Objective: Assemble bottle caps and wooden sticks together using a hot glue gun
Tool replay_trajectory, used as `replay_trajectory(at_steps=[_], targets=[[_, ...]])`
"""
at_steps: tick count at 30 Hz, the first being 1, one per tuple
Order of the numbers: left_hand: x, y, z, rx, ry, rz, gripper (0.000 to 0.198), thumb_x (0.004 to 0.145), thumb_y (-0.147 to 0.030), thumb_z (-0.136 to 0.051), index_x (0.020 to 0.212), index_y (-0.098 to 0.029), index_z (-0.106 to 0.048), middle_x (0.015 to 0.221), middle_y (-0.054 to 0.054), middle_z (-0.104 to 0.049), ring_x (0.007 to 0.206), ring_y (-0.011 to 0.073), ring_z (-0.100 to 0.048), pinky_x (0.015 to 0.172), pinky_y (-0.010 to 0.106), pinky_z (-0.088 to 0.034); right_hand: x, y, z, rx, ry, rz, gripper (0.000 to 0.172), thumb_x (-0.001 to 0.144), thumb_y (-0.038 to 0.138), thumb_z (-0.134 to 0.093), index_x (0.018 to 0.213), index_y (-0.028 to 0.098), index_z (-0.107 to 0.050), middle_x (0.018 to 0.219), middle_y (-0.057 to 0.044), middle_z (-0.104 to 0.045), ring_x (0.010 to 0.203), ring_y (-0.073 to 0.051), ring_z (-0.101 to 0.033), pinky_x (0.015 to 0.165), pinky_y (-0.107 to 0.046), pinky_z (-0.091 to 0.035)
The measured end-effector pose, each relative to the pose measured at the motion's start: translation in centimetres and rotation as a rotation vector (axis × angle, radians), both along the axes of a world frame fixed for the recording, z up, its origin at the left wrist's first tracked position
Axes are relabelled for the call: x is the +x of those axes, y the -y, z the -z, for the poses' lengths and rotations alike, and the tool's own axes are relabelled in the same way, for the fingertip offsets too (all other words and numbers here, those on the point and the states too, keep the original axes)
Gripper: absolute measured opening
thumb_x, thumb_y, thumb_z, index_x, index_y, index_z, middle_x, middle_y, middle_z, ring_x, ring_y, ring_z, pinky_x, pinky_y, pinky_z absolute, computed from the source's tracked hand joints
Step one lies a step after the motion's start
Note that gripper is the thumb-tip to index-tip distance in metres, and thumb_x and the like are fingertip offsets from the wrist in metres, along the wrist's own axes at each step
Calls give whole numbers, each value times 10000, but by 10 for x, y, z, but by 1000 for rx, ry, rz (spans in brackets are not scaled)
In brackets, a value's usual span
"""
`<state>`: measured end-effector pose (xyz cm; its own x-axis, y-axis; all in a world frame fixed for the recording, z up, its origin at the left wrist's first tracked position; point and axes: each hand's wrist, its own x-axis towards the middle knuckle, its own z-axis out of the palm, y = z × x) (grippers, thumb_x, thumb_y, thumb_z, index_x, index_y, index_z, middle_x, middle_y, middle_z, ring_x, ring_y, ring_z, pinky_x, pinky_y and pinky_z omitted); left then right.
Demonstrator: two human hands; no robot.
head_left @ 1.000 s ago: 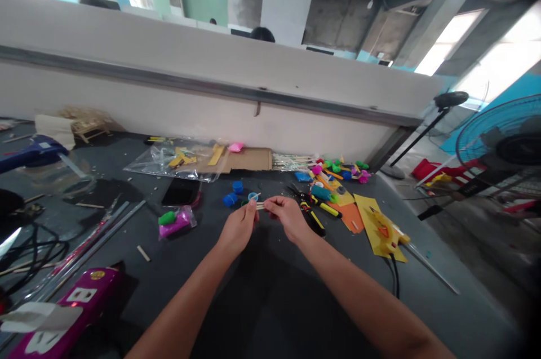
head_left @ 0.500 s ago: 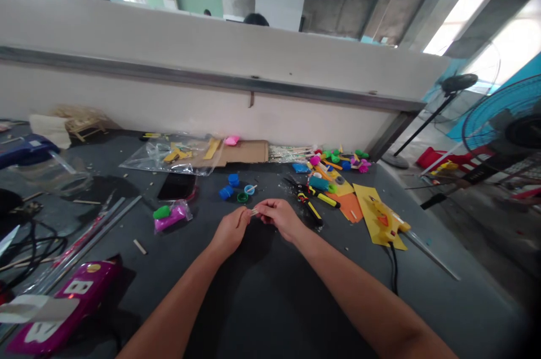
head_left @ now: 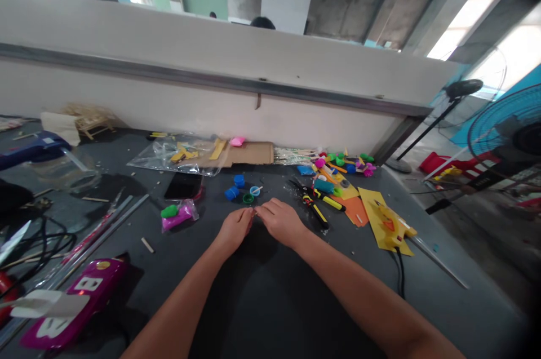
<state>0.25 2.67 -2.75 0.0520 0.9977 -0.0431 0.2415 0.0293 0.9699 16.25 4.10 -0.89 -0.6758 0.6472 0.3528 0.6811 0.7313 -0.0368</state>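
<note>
My left hand (head_left: 235, 229) and my right hand (head_left: 280, 221) meet over the middle of the dark table, fingers closed and fingertips together. Whatever is pinched between them is almost wholly hidden; only a tiny pale bit shows at the fingertips. Just beyond my hands lie a green cap (head_left: 248, 198), a small blue-rimmed white cup (head_left: 255, 191) with a pale stick in it, and blue tubs (head_left: 231, 193). Right of my right hand rest yellow-and-black pliers (head_left: 315, 209).
At left are a bag of purple and green clay (head_left: 178, 215), a phone (head_left: 183, 186) and a purple power strip (head_left: 76, 305). A yellow glue gun (head_left: 393, 221) lies on yellow sheets at right. Cardboard (head_left: 252, 153) and colourful craft pieces (head_left: 338, 162) line the back panel.
The pale sticks visible between my fingertips half a second ago are now mostly covered. My right hand has turned, its fingers curled over. The whole view has shifted slightly.
</note>
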Motion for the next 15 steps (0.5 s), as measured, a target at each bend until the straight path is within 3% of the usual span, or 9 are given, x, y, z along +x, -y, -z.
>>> replay_trajectory(at_steps=[3, 7, 11, 15], targets=[[-1, -1, -6, -167, 234, 12, 367, 772, -494, -432, 563, -204, -351, 432, -91, -263, 354, 54, -226, 367, 198, -181, -7, -5, 1, 38, 30, 19, 198, 905, 175, -417, 970, 180, -605, 876, -72, -635, 854, -190, -511, 757, -283, -399], [-5, 0, -10, -204, 342, -25, 363, 777, -488, -437, 574, -191, -387, 424, -89, -284, 338, 45, -233, 349, 184, -153, -15, -8, 6, 77, -19, 43, 197, 903, 177, -427, 993, 186, -602, 913, -67, -647, 850, -177, -532, 767, -272, -414], [-8, 0, -3, -153, 295, -9, 340, 795, -461, -435, 599, -183, -414, 450, -81, -311, 366, 48, -247, 361, 178, -166, -14, -8, 11, 54, -137, 39, 229, 912, 194, -419, 1015, 202, -623, 932, -62, -665, 858, -166, -567, 784, -264, -430], [-8, 0, 6, -29, 143, -19, 345, 828, -460, -404, 627, -182, -435, 477, -70, -337, 407, 64, -288, 393, 186, -212, -12, -7, 11, -64, -407, -1, 225, 899, 237, -455, 1014, 205, -647, 979, -62, -673, 920, -164, -586, 849, -277, -445]])
